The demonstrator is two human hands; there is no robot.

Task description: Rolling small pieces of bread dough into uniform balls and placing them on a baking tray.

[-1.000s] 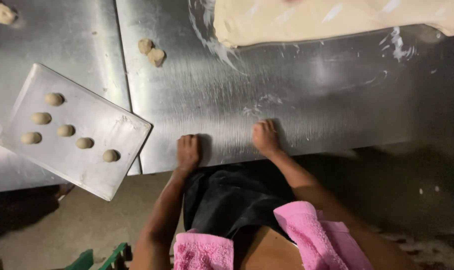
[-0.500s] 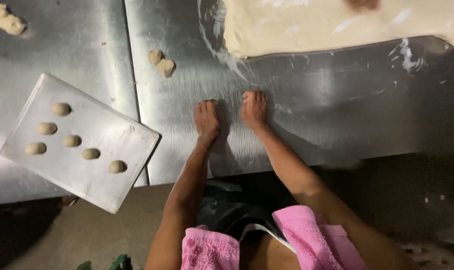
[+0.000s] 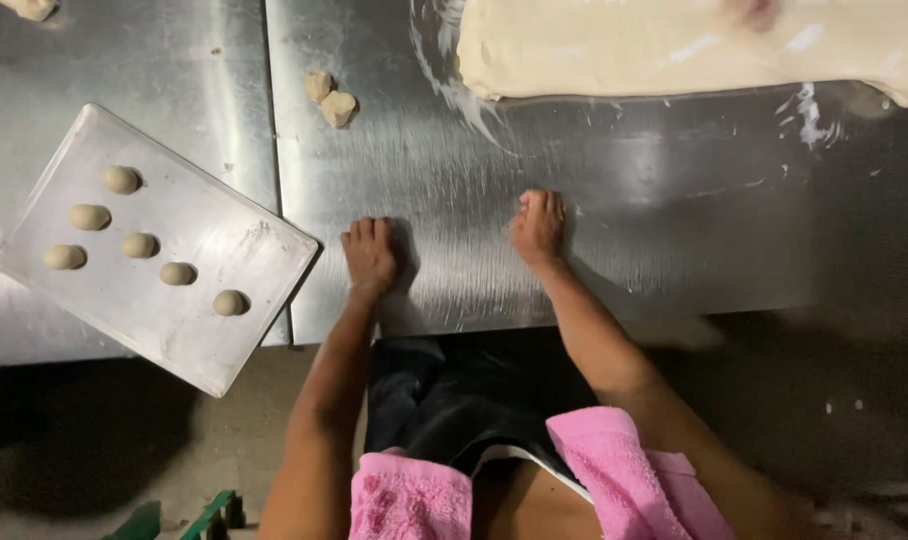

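My left hand [image 3: 371, 255] lies palm down on the steel table [image 3: 674, 210], fingers together, near the front edge. My right hand [image 3: 540, 228] rests on the same surface a little further in, fingers curled down; whether a dough piece lies under either palm is hidden. Two small dough pieces [image 3: 330, 98] sit on the table beyond my left hand. A large slab of pale dough [image 3: 694, 45] stretches across the far right. A metal baking tray [image 3: 159, 290] to the left holds several round dough balls [image 3: 140, 245].
The tray sits askew, its near corner overhanging the table's front edge. A seam [image 3: 271, 150] divides two steel tabletops. More dough [image 3: 29, 8] lies at the far left corner. Flour streaks [image 3: 809, 110] mark the surface near the slab. A green crate edge [image 3: 179, 520] shows on the floor.
Both hands went forward onto the table, came close together, then spread apart again. The view shifted slightly.
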